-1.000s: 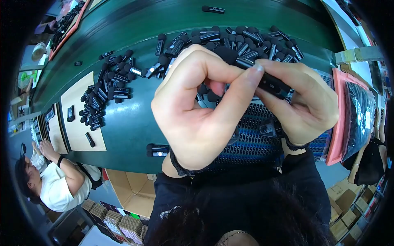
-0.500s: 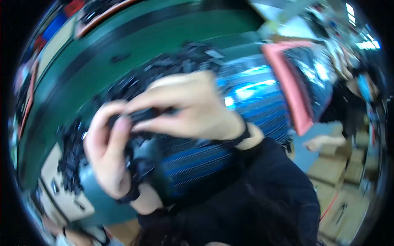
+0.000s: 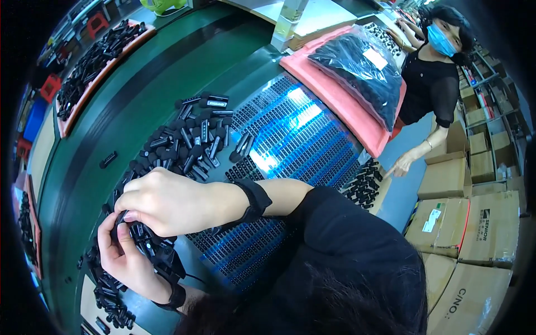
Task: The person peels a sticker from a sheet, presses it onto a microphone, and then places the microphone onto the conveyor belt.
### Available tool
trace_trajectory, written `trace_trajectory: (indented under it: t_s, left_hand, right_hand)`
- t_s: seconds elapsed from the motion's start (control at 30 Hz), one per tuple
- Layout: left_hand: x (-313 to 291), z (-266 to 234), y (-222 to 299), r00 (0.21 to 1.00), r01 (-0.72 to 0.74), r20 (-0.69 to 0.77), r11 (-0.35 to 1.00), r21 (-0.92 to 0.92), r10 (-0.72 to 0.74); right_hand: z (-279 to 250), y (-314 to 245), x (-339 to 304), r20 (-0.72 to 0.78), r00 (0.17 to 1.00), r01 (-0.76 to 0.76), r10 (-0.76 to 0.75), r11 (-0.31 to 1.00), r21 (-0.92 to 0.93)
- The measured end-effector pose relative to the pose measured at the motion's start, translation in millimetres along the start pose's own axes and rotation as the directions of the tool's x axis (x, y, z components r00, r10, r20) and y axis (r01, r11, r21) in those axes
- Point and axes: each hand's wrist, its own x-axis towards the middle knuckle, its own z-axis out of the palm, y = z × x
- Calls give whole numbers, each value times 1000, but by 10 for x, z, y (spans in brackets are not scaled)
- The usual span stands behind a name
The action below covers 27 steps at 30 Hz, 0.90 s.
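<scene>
Low on the left, my left hand (image 3: 134, 262) and my right hand (image 3: 178, 202) meet fingertip to fingertip. Both are closed on a small black piece (image 3: 121, 219), mostly hidden by the fingers; it resembles the stick-shaped devices around it. A heap of these black devices (image 3: 192, 134), with rounded foam-like tips like clip-on microphones, lies just beyond my hands. More black devices (image 3: 111, 307) are piled beside my left wrist. To the right, a panel of blue strips (image 3: 312, 134) carries rows of small black parts and runs under my right forearm.
A green conveyor belt (image 3: 151, 106) curves past the heap, with one loose device (image 3: 109, 159) on it. Pink trays (image 3: 357, 131) stand around; one bears a plastic bag (image 3: 357, 67) of black items. A masked co-worker (image 3: 430, 84) reaches toward black parts (image 3: 365, 181). Cardboard boxes (image 3: 435, 223) stack at right.
The view has turned and sharpened from blur. My hands now appear lower and further left, still together on the small black piece. The co-worker comes more fully into view.
</scene>
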Motion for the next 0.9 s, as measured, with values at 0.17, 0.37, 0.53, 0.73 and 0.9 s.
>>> trace_trajectory:
  t_s: [0.17, 0.37, 0.53, 0.73, 0.9]
  left_hand:
    - [60, 31, -6, 995, 78, 60, 997, -16, -77]
    - [51, 61, 125, 995, 80, 56, 996, -33, -78]
    - [59, 24, 22, 1000, 1, 2, 985, 172, -1]
    - [102, 72, 90, 993, 105, -87, 956, 273, -85]
    - [90, -53, 95, 998, 68, -33, 962, 264, -61]
  right_hand:
    - [-83, 100, -18, 11, 1000, 22, -21, 999, -40]
    - [-75, 122, 16, 44, 999, 29, -28, 1000, -10]
    - [-32, 152, 33, 24, 999, 31, -31, 999, 12]
    - [-225, 463, 276, 387, 879, -267, 279, 960, -86]
    - [-308, 1059, 595, 484, 688, -443, 540, 841, -309]
